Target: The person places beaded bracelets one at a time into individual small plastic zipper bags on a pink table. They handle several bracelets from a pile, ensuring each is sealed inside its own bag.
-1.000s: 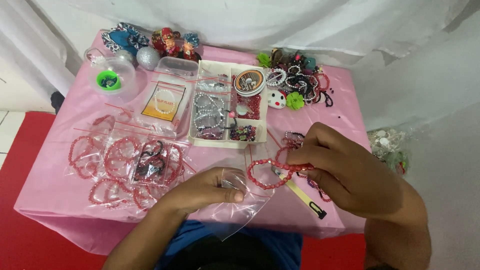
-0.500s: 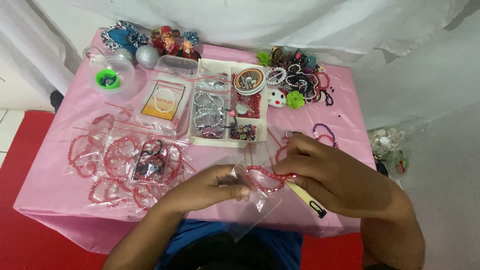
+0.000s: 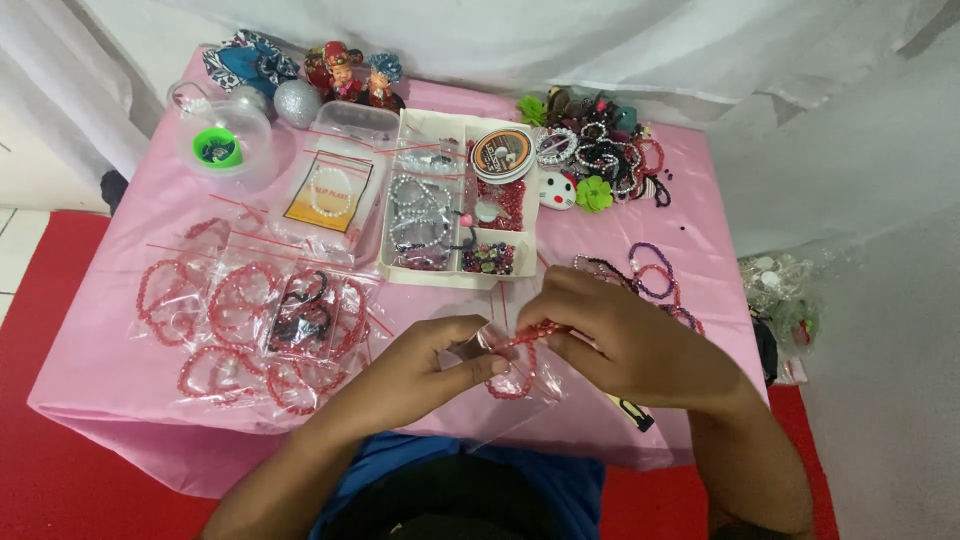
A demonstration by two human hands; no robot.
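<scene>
red bead bracelet btwn both hands' fingers, half (lower loop) in clear bag

Glossy pink plastic table sheet, faintly creased, covers the frame's centre. Small clear plastic zip bag, shiny and crinkled, at lower centre holds a red faceted-bead bracelet, glassy. Cream plastic compartment box, matt, upper centre. White cloth drape, soft, matt, along the top.
</scene>
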